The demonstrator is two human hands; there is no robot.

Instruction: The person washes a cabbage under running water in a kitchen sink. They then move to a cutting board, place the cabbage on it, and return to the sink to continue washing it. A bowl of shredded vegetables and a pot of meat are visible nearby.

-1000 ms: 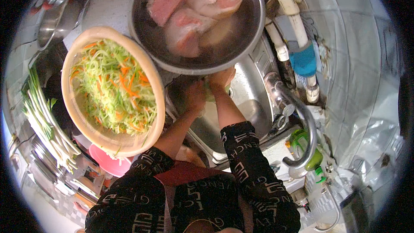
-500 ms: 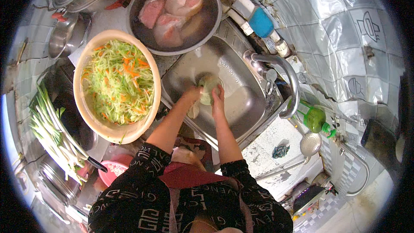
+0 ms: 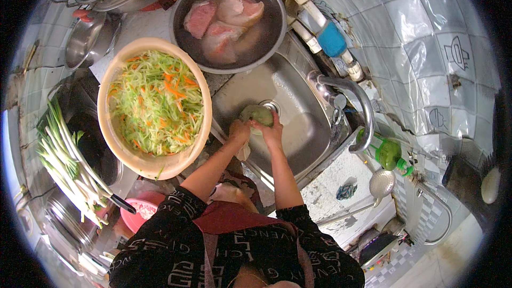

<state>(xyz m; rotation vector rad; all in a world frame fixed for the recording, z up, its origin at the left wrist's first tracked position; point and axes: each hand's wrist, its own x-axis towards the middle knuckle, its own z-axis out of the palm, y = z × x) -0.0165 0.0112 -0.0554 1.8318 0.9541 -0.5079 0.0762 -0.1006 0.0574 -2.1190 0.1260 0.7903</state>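
In the head view, we see the left hand [image 3: 240,129] and right hand [image 3: 271,132] grasping a rounded, pale-green bundle [image 3: 257,114], fingers curled against its sides; whether it is cloth or vegetable, we cannot tell. It is over the steel sink [image 3: 301,114], near the drain [image 3: 271,105], probably so drips run off. Left of the sink, a mesh colander [image 3: 153,169] contains shredded vegetables [image 3: 154,104], its weave presumably letting them drain.

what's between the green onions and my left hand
In the head view, mainly the basket of shredded vegetables lies between them, then the edge of the sink.
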